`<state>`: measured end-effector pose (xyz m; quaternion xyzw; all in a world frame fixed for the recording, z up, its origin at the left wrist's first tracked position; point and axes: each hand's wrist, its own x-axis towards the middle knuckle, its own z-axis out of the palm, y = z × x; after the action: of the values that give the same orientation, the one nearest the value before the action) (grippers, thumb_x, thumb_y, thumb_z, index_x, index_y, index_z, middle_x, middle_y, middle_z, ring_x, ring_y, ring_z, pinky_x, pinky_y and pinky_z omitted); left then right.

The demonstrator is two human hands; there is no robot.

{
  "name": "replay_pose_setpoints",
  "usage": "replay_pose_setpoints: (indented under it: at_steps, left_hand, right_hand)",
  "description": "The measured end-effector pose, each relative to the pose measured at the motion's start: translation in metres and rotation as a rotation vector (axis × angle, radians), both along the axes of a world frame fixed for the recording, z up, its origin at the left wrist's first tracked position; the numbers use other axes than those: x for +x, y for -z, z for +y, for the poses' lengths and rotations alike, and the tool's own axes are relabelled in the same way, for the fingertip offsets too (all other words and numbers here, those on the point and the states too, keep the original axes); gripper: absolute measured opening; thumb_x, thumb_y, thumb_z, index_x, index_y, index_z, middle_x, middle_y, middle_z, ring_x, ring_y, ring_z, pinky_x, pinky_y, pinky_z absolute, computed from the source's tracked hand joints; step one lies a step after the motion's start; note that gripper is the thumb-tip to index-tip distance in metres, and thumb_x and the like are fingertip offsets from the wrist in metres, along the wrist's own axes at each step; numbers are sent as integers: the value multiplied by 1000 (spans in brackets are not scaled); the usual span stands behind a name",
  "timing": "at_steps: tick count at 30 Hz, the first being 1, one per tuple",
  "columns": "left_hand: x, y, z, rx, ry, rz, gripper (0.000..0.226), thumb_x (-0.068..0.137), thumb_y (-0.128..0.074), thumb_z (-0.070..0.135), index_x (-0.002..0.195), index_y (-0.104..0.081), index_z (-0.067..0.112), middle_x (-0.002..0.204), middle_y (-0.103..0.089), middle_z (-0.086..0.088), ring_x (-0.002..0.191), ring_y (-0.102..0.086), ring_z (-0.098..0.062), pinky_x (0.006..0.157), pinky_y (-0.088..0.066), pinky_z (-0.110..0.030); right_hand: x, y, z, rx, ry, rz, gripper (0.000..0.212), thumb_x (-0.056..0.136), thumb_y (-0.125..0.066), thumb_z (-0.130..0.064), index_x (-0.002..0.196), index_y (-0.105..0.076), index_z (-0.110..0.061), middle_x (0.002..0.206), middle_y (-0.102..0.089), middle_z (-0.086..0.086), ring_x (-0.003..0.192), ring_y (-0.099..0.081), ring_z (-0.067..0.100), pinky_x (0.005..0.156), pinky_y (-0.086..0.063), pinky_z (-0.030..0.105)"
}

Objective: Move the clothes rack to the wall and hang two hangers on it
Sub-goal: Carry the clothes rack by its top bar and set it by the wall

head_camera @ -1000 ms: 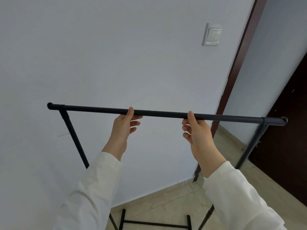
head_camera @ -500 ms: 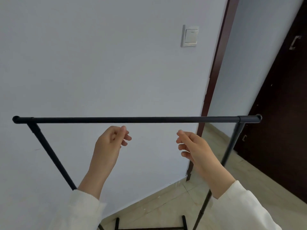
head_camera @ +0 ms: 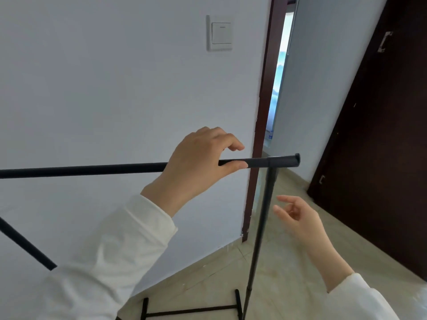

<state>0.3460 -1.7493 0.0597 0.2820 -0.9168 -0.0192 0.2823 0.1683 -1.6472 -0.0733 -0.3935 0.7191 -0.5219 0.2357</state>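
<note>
The black clothes rack stands close to the white wall (head_camera: pixel 104 93). Its top bar (head_camera: pixel 92 169) runs level across the view, and its right upright (head_camera: pixel 261 227) drops to the black foot (head_camera: pixel 191 310) on the floor. My left hand (head_camera: pixel 198 162) lies across the bar near its right end. The thumb is under the bar, and the fingers are curled above it without closing on it. My right hand (head_camera: pixel 298 215) hangs open and empty, below the bar and to the right of the upright. No hangers are in view.
A light switch (head_camera: pixel 219 33) is on the wall above the bar. A dark brown door frame (head_camera: pixel 261 112) edges a narrow gap to another room. A dark door (head_camera: pixel 381 146) stands on the right. The beige tiled floor (head_camera: pixel 288 273) shows below.
The view has swung right, so the rack's left end has left the frame. My left hand rose to the bar near its right end. My right hand dropped lower, away from the bar.
</note>
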Motion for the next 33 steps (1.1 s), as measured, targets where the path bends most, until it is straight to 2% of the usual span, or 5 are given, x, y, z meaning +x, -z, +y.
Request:
replay_pose_setpoints:
  at_steps: [5, 10, 15, 19, 33]
  left_hand:
    - [-9, -1, -5, 79, -70, -138, 21, 80, -59, 47, 96, -65, 35, 97, -65, 15, 92, -55, -5, 70, -36, -16]
    - [-11, -2, -8, 90, -146, -212, 18, 81, -56, 48, 90, -65, 35, 86, -60, 13, 85, -48, -7, 67, -31, -12]
    - [-10, -3, -13, 48, -185, -220, 19, 81, -55, 46, 90, -65, 32, 87, -59, 13, 88, -45, -8, 62, -32, -22]
    - [-10, -5, -23, 19, -206, -211, 20, 82, -57, 44, 91, -67, 29, 84, -54, 13, 84, -42, -8, 62, -29, -18]
    - [-18, -13, -95, 24, -304, -125, 24, 83, -54, 48, 93, -65, 29, 90, -63, 9, 96, -54, -19, 74, -30, -29]
  right_hand:
    - [-8, 7, -12, 8, -207, 135, 21, 77, -68, -23, 93, -56, -30, 68, -55, -5, 64, -50, 10, 60, -42, 5]
    - [-11, 17, -20, -55, -261, 238, 20, 78, -66, -26, 74, -51, -39, 60, -51, -12, 56, -46, 7, 56, -40, 10]
    - [-11, 13, -31, -70, -295, 301, 11, 80, -64, -26, 87, -57, -22, 59, -50, -12, 52, -46, 8, 55, -37, 16]
    - [-14, 7, -47, -81, -297, 355, 22, 80, -64, -27, 95, -62, -12, 60, -48, -15, 52, -45, 7, 54, -35, 17]
    - [-34, -10, -143, -53, -348, 514, 29, 80, -62, -32, 101, -59, -13, 73, -55, -8, 58, -47, 3, 61, -41, 21]
